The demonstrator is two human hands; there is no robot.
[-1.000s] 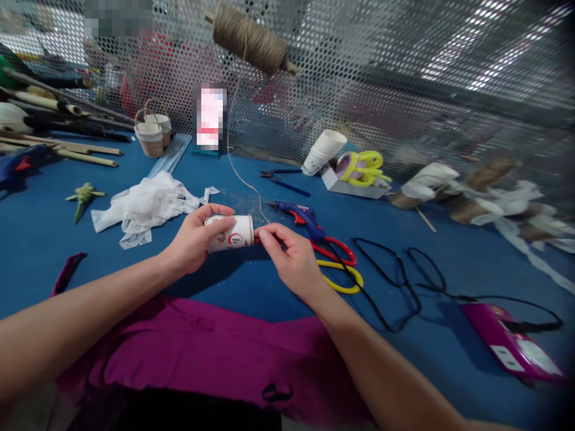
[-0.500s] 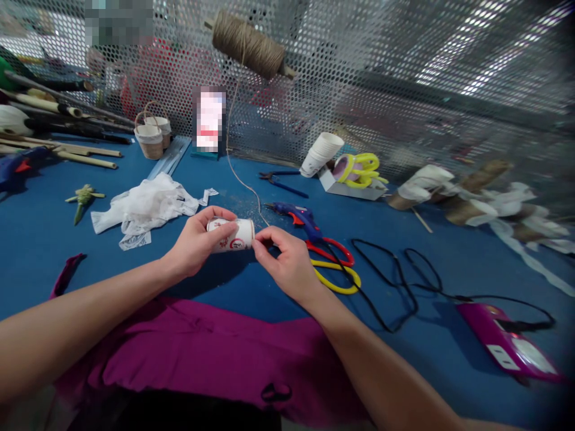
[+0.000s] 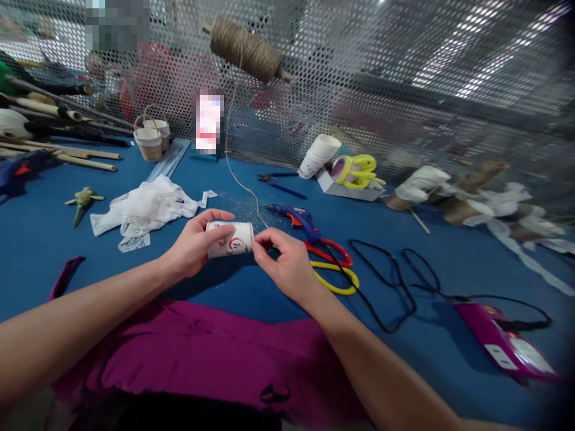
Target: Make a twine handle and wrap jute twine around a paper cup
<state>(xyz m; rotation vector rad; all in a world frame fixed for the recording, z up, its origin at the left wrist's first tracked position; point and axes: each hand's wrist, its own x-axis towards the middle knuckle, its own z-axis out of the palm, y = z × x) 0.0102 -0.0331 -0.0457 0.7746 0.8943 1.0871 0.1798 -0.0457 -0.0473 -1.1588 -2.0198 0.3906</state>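
I hold the cup [image 3: 230,239] on its side just above the worktop [image 3: 54,239], its bottom end turned toward my right so that end is easy to get at. The twine [image 3: 240,182] runs down from the spool [image 3: 245,49] hung on the mesh [image 3: 404,72] and comes in right at that end, which is why I keep the cup under the line.

My left hand [image 3: 195,245] is curled around the cup's other end, thumb on top, fingers wrapped underneath, closed firmly on it. My right hand [image 3: 287,266] is pinched nearly closed, thumb and fingertips meeting at the cup's rim where the twine arrives; I judge they have the twine's end. Both forearms reach in from low down, wrists near level.

Just beyond my right hand lie the glue gun [image 3: 299,216] and scissors [image 3: 332,266], handy. A plastic bag [image 3: 144,206] sits left.
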